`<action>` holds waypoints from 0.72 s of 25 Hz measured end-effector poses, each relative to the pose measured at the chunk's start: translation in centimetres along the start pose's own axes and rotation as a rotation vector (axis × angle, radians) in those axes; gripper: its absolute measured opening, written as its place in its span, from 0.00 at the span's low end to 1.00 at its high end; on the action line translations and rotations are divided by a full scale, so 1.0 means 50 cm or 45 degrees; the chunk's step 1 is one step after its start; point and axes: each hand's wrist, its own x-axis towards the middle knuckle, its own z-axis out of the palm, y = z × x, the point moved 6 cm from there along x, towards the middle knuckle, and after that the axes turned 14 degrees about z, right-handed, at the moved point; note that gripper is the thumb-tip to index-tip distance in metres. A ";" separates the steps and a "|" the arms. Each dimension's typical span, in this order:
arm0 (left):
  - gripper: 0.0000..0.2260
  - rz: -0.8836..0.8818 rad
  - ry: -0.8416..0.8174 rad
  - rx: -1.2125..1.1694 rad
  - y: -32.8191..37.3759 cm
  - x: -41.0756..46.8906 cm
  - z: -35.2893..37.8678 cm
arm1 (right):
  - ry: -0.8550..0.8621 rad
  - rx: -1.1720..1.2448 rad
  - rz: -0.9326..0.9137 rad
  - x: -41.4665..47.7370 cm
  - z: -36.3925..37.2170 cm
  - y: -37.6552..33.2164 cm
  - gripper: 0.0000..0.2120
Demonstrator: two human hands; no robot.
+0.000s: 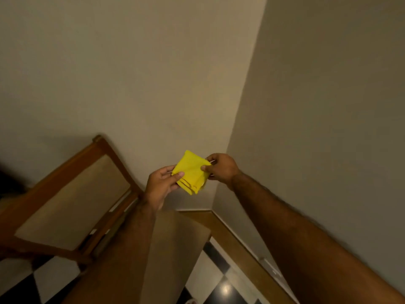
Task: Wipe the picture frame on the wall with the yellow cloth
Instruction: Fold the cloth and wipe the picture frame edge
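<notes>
A folded yellow cloth is held up in front of me, near the corner where two beige walls meet. My left hand pinches its lower left edge between thumb and fingers. My right hand grips its upper right corner. No picture frame is in view.
A wooden chair with a beige padded back stands at the left against the wall. A brown table corner lies below my hands. Wooden skirting runs along the right wall above a black-and-white checkered floor.
</notes>
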 end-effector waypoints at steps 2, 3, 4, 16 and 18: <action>0.13 0.078 -0.060 -0.015 0.074 0.005 0.068 | 0.080 -0.039 -0.088 -0.054 -0.081 -0.053 0.15; 0.13 0.128 -0.088 -0.023 0.117 0.003 0.109 | 0.134 -0.066 -0.131 -0.087 -0.129 -0.079 0.15; 0.12 0.183 -0.114 -0.024 0.162 0.001 0.150 | 0.185 -0.088 -0.175 -0.121 -0.178 -0.109 0.15; 0.08 0.830 -0.402 -0.198 0.735 -0.089 0.614 | 0.846 -0.064 -0.602 -0.584 -0.698 -0.389 0.12; 0.08 0.933 -0.451 -0.243 0.833 -0.118 0.680 | 0.953 0.007 -0.673 -0.687 -0.768 -0.429 0.11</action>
